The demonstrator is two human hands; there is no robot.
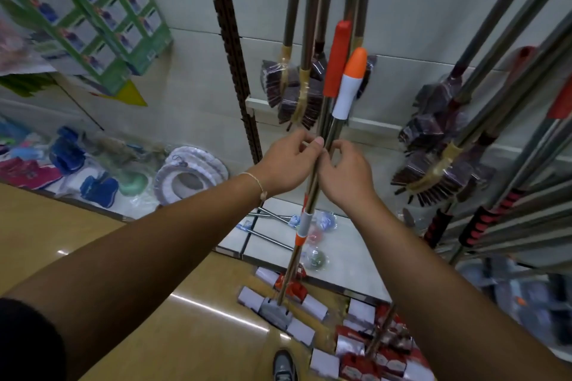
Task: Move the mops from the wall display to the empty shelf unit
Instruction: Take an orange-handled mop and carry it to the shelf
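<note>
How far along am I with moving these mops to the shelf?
Done: nothing visibly; no empty shelf unit is in view. In hand: left hand and right hand grip two mop poles, one mop head near the floor. Left: carrying these, plus more mops lower right.

Behind the mop poles (pixel 291 266): hanging brooms (pixel 294 93) crowd close, with a slotted upright rail (pixel 238 77) just to their left. Right side: slanted broom handles (pixel 483 120) form a barrier, and bare wall (pixel 408 40) lies open between the two groups. Below: mop heads (pixel 278 309) and red packs (pixel 365 356) litter the ground; tan floor (pixel 130 272) lies open on the left.
</note>
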